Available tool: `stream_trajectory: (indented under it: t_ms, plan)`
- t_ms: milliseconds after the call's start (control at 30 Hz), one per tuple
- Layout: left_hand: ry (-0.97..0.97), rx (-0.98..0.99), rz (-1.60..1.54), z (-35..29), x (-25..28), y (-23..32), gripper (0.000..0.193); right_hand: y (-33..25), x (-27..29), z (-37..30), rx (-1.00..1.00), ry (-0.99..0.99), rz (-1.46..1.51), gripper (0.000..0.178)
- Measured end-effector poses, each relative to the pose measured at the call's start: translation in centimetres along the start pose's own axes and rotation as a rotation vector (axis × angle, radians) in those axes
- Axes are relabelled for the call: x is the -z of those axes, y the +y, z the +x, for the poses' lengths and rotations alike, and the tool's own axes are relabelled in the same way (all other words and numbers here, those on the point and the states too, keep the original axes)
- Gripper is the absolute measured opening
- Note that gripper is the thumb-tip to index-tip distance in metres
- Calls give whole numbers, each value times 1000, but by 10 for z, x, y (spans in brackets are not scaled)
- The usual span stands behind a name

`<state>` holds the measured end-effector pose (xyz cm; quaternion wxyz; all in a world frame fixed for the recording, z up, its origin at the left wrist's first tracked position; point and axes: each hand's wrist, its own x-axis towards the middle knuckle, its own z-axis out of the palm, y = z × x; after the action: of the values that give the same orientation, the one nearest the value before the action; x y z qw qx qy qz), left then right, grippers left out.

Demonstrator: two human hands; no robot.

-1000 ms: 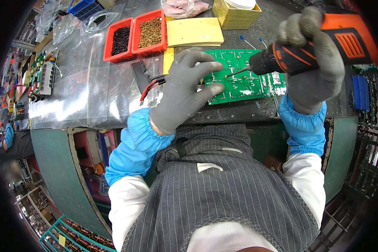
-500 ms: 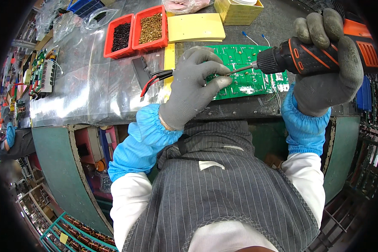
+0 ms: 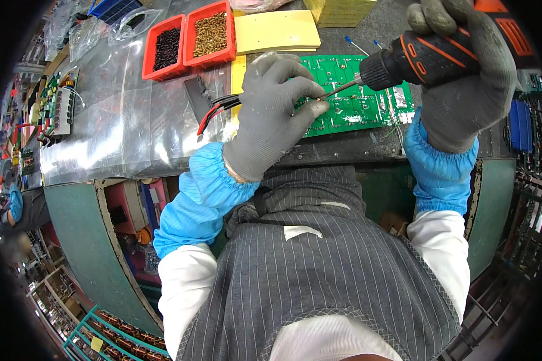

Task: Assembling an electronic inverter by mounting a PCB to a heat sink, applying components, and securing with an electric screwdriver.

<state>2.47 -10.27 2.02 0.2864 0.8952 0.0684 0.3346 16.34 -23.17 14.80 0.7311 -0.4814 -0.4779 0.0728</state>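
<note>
A green circuit board (image 3: 367, 105) lies flat on the bench in front of me. My left hand (image 3: 270, 114), in a grey glove, rests on its left part with the fingertips pinched beside the driver's bit. My right hand (image 3: 464, 78), also gloved, grips an orange and black electric screwdriver (image 3: 427, 51). Its bit slants down and left onto the board, right at my left fingertips. Red and black wires (image 3: 220, 107) run out from under my left hand.
Two red trays (image 3: 190, 37) of small parts stand at the back, next to yellow sheets (image 3: 277, 30). A clear plastic sheet (image 3: 120, 126) covers the bench's left side. More circuit boards (image 3: 57, 108) sit at the far left. Another person's blue sleeve (image 3: 15, 201) shows at the left edge.
The screwdriver has swung down so its bit meets the board. My left hand has drawn its fingers in beside the bit.
</note>
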Motion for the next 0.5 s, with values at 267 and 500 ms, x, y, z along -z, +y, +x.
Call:
stream_trajectory:
  t_ms: [267,500]
  plan:
    - [-122,107,-70,-3,8,-10,56,15,-13,16,-4,83,-66,70]
    - [-330,154,60,-17,14,-17,115,71,-5,35,-8,26,807,33]
